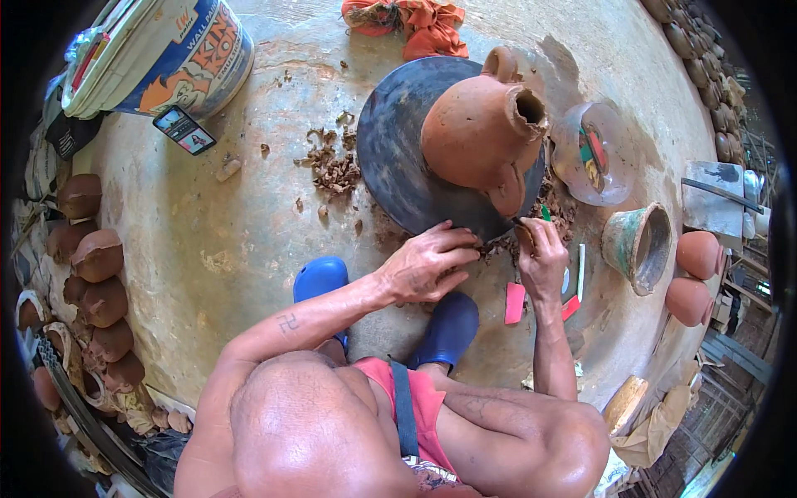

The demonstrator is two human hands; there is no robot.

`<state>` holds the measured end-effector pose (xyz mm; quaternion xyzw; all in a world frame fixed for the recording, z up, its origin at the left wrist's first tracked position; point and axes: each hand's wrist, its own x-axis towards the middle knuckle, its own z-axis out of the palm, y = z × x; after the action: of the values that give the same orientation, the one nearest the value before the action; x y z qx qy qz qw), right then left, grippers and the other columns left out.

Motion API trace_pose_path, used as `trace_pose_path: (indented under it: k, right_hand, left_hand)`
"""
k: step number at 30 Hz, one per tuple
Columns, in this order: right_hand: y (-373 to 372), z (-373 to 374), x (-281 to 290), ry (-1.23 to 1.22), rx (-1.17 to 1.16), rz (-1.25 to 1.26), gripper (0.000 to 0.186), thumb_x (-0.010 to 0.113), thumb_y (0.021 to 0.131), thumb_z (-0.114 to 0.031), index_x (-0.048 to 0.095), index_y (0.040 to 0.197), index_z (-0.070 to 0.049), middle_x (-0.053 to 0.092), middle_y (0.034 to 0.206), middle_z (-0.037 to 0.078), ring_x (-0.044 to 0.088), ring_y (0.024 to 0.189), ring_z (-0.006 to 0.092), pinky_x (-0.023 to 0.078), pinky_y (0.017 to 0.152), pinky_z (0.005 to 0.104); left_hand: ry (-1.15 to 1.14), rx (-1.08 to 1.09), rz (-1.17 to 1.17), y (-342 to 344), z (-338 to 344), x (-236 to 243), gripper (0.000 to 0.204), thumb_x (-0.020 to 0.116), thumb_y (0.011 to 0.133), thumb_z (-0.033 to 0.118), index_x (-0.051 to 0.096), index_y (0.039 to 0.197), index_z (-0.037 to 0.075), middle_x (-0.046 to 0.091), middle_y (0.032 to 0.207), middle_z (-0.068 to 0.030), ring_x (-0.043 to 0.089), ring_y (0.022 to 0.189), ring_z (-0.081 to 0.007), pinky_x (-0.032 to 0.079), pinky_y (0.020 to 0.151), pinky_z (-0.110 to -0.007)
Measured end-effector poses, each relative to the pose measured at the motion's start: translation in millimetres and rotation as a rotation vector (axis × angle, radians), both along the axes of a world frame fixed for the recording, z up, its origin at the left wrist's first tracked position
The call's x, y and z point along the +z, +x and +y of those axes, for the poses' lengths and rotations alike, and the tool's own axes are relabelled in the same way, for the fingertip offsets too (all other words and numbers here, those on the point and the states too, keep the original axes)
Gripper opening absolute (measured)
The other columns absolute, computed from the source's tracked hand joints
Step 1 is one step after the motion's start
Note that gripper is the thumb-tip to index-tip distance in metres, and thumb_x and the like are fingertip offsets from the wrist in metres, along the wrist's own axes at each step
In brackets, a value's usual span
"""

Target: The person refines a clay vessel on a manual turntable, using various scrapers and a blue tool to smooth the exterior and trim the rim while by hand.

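Note:
A reddish clay jug [477, 124] with a narrow ragged-edged neck and two loop handles sits on a round black turntable [394, 149], right of its middle. At the turntable's near edge my left hand [427, 264] reaches in with its fingers extended and a little apart, holding nothing I can see. My right hand [541, 256] is closed in a pinch at the near right rim, below the jug's lower handle. A thin dark bit shows at its fingertips, too small to name. Clay shavings [336, 170] lie along the turntable's left side.
A clear plastic bowl [573, 174] with small tools stands to the right, beside a green-stained pot [618, 245]. Pink pieces [515, 304] and a white stick [581, 270] lie near my right hand. A phone [184, 131] leans by a paint bucket [232, 70]. Clay pots [101, 256] line the left.

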<state>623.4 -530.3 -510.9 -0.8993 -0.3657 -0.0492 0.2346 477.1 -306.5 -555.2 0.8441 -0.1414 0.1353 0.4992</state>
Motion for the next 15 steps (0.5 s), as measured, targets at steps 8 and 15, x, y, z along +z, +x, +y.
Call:
trace_pose_path:
  k: [8, 15]
  right_hand:
    - [1, 2, 7, -0.017, 0.058, 0.046, 0.02, 0.074, 0.09, -0.001, 0.074, 0.109, -0.005, 0.074, 0.104, 0.012, 0.076, 0.089, 0.0338, 0.061, 0.077, 0.0437]
    - [2, -33, 13, 0.464, -0.485, 0.452, 0.02, 0.059, 0.097, -0.001, 0.065, 0.116, 0.001, 0.07, 0.093, 0.01, 0.066, 0.074, 0.0156, 0.054, 0.069, 0.0318]
  left_hand:
    - [0.03, 0.019, -0.081, 7, 16, -16, 0.044, 0.084, 0.086, 0.016, 0.071, 0.127, 0.004, 0.071, 0.134, -0.0179, 0.067, 0.13, -0.0357, 0.051, 0.117, -0.055]
    - [-0.131, -0.185, 0.117, 16, 20, -11, 0.027, 0.084, 0.09, 0.022, 0.079, 0.11, 0.004, 0.081, 0.113, -0.012, 0.075, 0.117, -0.0326, 0.047, 0.119, -0.058]
